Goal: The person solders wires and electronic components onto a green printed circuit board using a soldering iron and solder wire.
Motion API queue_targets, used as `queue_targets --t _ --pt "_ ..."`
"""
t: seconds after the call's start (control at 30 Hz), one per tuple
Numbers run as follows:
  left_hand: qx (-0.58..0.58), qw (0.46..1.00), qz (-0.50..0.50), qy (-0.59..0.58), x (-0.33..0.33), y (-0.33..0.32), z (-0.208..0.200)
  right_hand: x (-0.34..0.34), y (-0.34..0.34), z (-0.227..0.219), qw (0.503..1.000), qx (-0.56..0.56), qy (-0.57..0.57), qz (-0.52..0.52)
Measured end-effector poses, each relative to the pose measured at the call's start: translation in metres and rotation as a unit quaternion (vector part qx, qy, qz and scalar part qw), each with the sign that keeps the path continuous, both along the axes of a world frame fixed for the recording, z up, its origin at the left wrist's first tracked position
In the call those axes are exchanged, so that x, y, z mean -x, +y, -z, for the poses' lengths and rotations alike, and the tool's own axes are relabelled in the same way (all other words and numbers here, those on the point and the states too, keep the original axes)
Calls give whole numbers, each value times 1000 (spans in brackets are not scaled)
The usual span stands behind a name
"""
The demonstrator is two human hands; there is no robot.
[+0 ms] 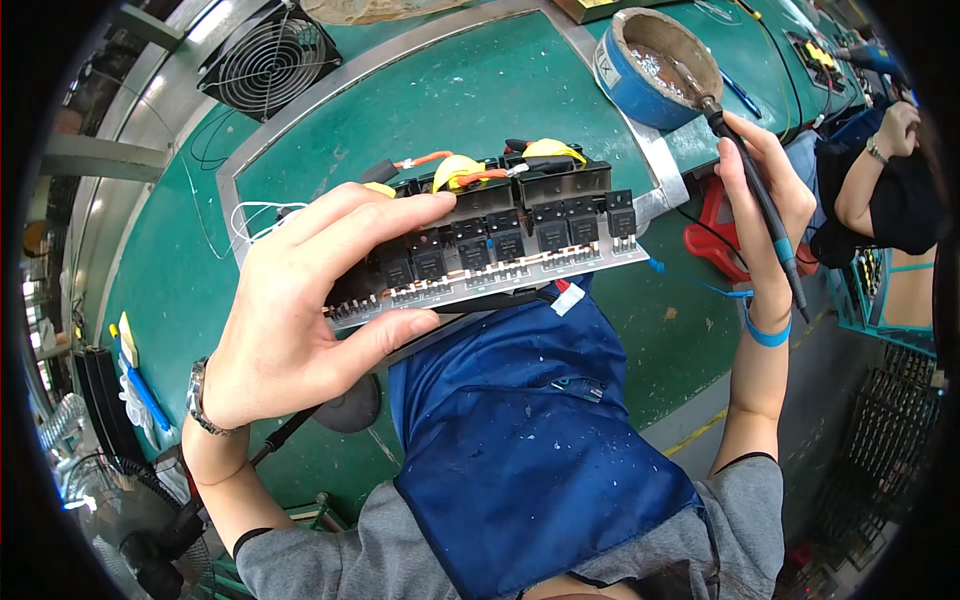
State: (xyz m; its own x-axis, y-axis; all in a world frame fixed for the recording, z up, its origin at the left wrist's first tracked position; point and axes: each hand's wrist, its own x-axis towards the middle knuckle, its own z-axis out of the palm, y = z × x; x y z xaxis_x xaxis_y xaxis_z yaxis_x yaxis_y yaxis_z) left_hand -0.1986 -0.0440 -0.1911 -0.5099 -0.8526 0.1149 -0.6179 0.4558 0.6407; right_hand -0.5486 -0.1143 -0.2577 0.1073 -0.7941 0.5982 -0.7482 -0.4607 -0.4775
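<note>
My left hand (310, 290) grips a circuit board (500, 245) by its left end, thumb below and fingers over the top. The board is held tilted above the front of the bench, with a row of black transistors facing me. Yellow-wrapped coils (458, 172) and orange wires stick up behind black heat sinks. My right hand (765, 185) holds a soldering iron (752, 180) like a pen. Its tip reaches into a round blue pot (640, 105) with a thick rim and bits of solder inside. The iron is apart from the board.
A black fan (272, 62) stands at the back left. A metal frame strip (400, 60) runs along the green bench (440, 95). A blue pen (738, 95) lies right of the pot. A red stool (712, 235) is below the right edge, and another person (885, 175) sits at the right.
</note>
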Motion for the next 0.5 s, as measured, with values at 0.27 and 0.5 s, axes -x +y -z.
queue_targets --t 0.27,0.5 --pt "1 1000 7 -12 1 -1 0 -15 31 -12 989 -51 -125 -65" --pt "-3 1000 -2 -15 4 1 0 -25 46 -6 970 -65 -131 -196"
